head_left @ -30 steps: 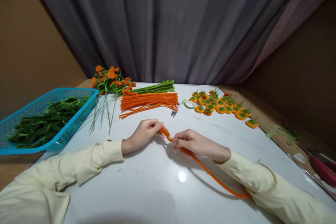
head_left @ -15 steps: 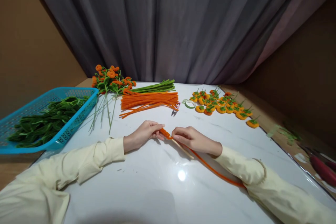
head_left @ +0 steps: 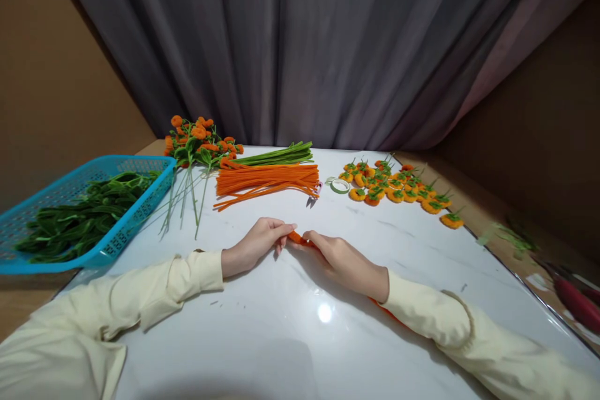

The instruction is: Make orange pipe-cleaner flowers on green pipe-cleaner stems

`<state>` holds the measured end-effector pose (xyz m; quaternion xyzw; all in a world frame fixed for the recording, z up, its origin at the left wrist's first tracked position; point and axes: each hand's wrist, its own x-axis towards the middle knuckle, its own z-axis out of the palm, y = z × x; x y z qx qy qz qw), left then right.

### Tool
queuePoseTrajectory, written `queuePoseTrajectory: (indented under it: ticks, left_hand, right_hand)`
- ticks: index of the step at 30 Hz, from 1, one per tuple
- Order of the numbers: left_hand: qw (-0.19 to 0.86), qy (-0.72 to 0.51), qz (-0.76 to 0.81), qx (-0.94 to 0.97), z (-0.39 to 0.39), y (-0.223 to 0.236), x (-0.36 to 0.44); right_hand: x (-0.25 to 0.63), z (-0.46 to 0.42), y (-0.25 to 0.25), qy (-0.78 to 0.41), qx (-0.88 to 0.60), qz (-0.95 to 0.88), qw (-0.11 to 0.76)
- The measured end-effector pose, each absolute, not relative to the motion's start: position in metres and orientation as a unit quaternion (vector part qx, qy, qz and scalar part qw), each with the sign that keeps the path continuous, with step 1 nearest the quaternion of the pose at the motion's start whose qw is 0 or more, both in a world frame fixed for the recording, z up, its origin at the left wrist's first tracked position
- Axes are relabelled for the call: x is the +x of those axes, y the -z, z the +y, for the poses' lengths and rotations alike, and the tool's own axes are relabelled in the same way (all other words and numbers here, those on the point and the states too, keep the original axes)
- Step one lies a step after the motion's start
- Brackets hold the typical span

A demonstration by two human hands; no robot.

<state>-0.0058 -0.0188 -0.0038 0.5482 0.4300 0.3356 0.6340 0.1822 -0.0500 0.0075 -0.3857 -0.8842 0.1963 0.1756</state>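
Note:
Above the middle of the white table, my left hand (head_left: 260, 245) is closed, thumb and fingers pinching one end of a coiled orange pipe cleaner (head_left: 296, 237). Against the other end of the coil my right hand (head_left: 347, 264) is closed too, its thumb and forefinger on the fuzzy strand. The strand's loose tail shows as a thin orange line below the right wrist and runs under the sleeve. A thin pale stick, seen earlier at the coil, is now mostly hidden by the right hand.
Behind the hands lie a bundle of orange pipe cleaners (head_left: 267, 180), green stems (head_left: 281, 153), small scissors (head_left: 311, 201) and a tape roll (head_left: 340, 186). Yellow-orange flower heads (head_left: 396, 195) spread at right. At left are a blue basket (head_left: 166, 178) of leaves and finished flowers (head_left: 198, 132). Red-handled pliers (head_left: 579, 306) lie far right.
My right hand has turned and come closer to the left, covering the pale stick and more of the orange strand. My left hand has barely moved.

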Motion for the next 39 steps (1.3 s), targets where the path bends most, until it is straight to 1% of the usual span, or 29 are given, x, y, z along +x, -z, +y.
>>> queuePoseTrajectory:
  ticks: [3,10,16,20,28,32,35,39]
  left_hand:
    - [0.607,-0.333,0.442,0.57,-0.02,0.004,-0.006]
    - [0.548,-0.343,0.464,0.606,-0.023,0.001,-0.006]
    - [0.508,-0.355,0.464,0.633,-0.025,-0.002,-0.006]
    - [0.51,-0.352,0.466,0.632,-0.026,-0.002,-0.007]
    - [0.527,-0.362,0.437,0.633,-0.029,0.001,-0.005]
    - [0.551,-0.362,0.44,0.609,-0.027,0.001,-0.006]
    - [0.564,-0.359,0.442,0.598,-0.026,-0.001,-0.005]
    - [0.603,-0.351,0.425,0.576,-0.027,-0.006,-0.004]
  right_hand:
    - [0.181,-0.052,-0.007,-0.213,-0.389,-0.871,0.213]
    - [0.18,-0.054,-0.007,-0.188,-0.426,-0.847,0.256]
    - [0.181,-0.051,-0.007,-0.214,-0.431,-0.832,0.276]
    - [0.183,-0.049,-0.003,-0.233,-0.406,-0.837,0.284]
    - [0.182,-0.049,-0.002,-0.252,-0.407,-0.821,0.312]
    - [0.183,-0.049,-0.001,-0.225,-0.407,-0.822,0.33]
    - [0.187,-0.046,-0.004,-0.213,-0.385,-0.844,0.306]
    - [0.196,-0.037,-0.016,-0.228,-0.352,-0.882,0.214]
